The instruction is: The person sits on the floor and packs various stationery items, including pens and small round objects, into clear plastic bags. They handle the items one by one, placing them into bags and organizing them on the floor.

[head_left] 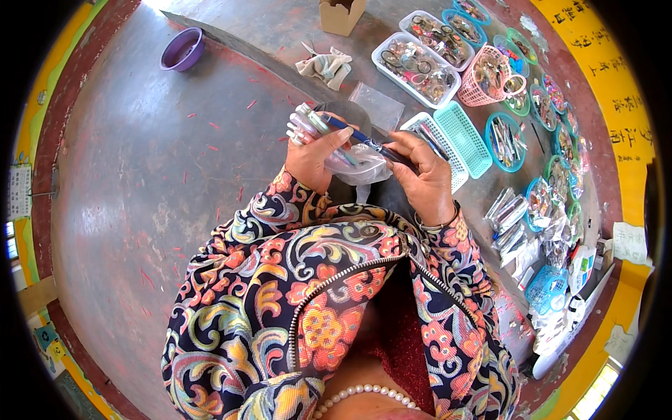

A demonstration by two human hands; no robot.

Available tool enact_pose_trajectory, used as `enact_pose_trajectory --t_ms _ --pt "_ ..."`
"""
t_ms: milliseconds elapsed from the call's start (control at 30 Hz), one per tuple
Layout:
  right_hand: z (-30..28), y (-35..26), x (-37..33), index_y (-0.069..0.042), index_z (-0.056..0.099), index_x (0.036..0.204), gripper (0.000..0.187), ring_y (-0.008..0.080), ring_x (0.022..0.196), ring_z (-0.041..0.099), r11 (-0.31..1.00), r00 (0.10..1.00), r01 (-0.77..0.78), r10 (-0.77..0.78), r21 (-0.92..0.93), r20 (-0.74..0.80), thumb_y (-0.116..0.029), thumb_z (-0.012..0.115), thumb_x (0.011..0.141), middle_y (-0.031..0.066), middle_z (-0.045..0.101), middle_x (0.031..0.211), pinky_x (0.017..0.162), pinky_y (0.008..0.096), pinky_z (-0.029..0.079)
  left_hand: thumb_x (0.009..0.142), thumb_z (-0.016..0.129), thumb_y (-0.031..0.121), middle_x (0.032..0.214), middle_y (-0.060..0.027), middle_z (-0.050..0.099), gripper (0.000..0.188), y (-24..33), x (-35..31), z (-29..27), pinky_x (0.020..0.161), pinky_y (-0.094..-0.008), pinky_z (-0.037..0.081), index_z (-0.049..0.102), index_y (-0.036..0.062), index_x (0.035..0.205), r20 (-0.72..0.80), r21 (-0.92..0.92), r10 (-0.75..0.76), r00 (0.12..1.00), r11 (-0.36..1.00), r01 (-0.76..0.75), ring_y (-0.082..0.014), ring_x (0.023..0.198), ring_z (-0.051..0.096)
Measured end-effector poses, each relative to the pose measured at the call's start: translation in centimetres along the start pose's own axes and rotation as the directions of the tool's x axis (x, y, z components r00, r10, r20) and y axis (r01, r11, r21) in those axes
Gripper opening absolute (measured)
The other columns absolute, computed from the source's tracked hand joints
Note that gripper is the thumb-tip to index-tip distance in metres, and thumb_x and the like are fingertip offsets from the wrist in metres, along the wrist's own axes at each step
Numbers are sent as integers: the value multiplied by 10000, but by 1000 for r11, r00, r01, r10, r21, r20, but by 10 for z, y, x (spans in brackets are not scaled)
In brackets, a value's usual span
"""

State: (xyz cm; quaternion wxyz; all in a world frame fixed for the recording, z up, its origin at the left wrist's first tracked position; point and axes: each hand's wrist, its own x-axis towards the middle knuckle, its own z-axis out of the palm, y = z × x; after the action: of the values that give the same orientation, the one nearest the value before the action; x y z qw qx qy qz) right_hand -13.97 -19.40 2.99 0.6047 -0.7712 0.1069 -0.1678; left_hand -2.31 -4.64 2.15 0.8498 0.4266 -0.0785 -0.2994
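Note:
My left hand (316,159) is closed around a bundle of pale pens (302,128), whose ends stick up past my fingers. A clear plastic bag (365,166) hangs around the lower part of the bundle. A dark blue pen (350,131) slants across the top, its left end under my left thumb. My right hand (428,180) pinches the dark right end of that pen between thumb and fingers. Whether this dark end is one pen or more, I cannot tell. Just beyond my right hand is a white basket (458,175) with pens in it.
An empty-looking green basket (463,140) adjoins the white one. Trays of small accessories (413,70), a pink basket (485,73) and a blue bowl of pens (505,142) stand to the right. A cloth (325,68), a purple basin (182,50) and a cardboard box (341,15) lie farther off.

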Motion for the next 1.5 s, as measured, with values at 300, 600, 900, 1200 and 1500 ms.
enact_pose_trajectory --t_ms 300,600,900,1200,1500 --pt "5 -14 -8 -14 537 1096 309 189 922 621 986 998 61 -63 -158 -10 -6 577 790 129 629 971 766 261 469 758 625 46 806 -122 601 152 -3 0 -7 666 -302 435 545 4 880 29 23 -1 1000 1000 1 -169 706 535" --pt "3 -10 -6 14 532 1074 261 118 819 611 951 968 -243 225 192 112 -54 582 827 83 635 944 645 215 460 770 612 42 846 -119 596 147 1 -1 -8 670 -305 438 542 9 896 30 85 -32 999 996 29 -158 725 530" --pt "-6 11 -4 22 558 1056 244 97 747 596 861 947 -314 253 399 200 -70 582 831 63 629 900 575 194 438 779 620 40 812 -79 629 118 -8 3 -9 652 -264 432 565 20 882 45 126 -11 999 992 5 -123 694 544" --pt "-3 8 -5 -25 604 991 234 147 769 587 998 998 5 -10 -70 -67 -26 628 759 61 602 870 673 238 458 800 612 101 778 -82 570 168 -5 7 -4 664 -301 445 538 13 922 -71 88 18 997 996 -12 -156 715 539" --pt "0 3 -8 4 597 969 192 131 663 577 999 996 -23 26 47 -82 -52 622 787 73 606 822 603 226 452 788 603 47 817 -106 592 155 -8 5 -12 666 -315 454 532 11 922 -18 77 62 998 995 -60 -169 713 548"
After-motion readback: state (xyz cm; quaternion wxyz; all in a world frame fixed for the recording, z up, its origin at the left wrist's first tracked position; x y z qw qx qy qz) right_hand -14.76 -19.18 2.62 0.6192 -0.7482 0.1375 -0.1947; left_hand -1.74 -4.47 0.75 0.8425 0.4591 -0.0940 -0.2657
